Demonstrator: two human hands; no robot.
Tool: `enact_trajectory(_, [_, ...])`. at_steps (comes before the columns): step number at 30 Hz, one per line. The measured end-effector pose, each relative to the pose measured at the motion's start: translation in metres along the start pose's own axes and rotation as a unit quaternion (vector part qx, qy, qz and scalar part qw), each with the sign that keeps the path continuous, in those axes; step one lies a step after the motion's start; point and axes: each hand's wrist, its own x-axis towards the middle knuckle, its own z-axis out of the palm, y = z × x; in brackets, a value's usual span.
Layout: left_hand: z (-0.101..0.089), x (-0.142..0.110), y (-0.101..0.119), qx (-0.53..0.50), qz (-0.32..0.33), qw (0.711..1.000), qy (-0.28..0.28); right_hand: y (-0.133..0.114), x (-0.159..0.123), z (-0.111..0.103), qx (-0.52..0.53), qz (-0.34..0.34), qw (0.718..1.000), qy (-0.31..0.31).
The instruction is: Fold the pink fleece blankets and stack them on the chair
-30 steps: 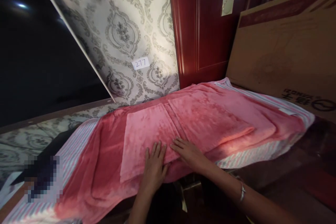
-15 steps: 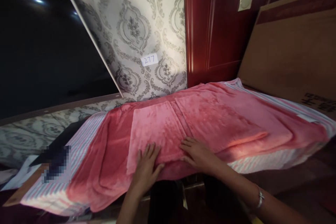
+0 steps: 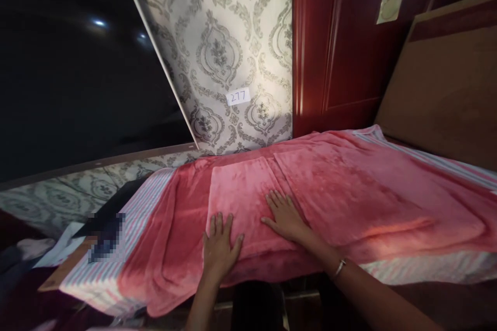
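Observation:
My left hand (image 3: 222,248) lies palm down, fingers spread, on the lower left corner of a folded pink plush panel (image 3: 240,181). On the lower right part of the same panel rests my right hand (image 3: 285,220), also flat with its fingers apart. A narrow gap divides this panel from a wider folded pink plush panel (image 3: 334,186) to the right. Both lie on a larger pink plush cloth (image 3: 184,222), probably a blanket, with folds at its left side. Whether the panels belong to one piece cannot be told.
Beneath the plush lies a striped cloth (image 3: 145,207). Behind stand a patterned wall (image 3: 217,51) with a paper marked 277 (image 3: 238,96), a dark screen (image 3: 85,83) and a red wooden panel (image 3: 353,51). A cardboard box (image 3: 454,83) leans at right.
My right hand has slid farther onto the left panel, away from me. My left hand has shifted toward the panel's left edge. The whole view has turned slightly left.

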Motion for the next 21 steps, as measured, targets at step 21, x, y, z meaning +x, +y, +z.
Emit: enact_trajectory(21, [0.003, 0.132, 0.002, -0.010, -0.025, 0.999, 0.042, 0.006, 0.096, -0.010, -0.014, 0.046, 0.999, 0.010])
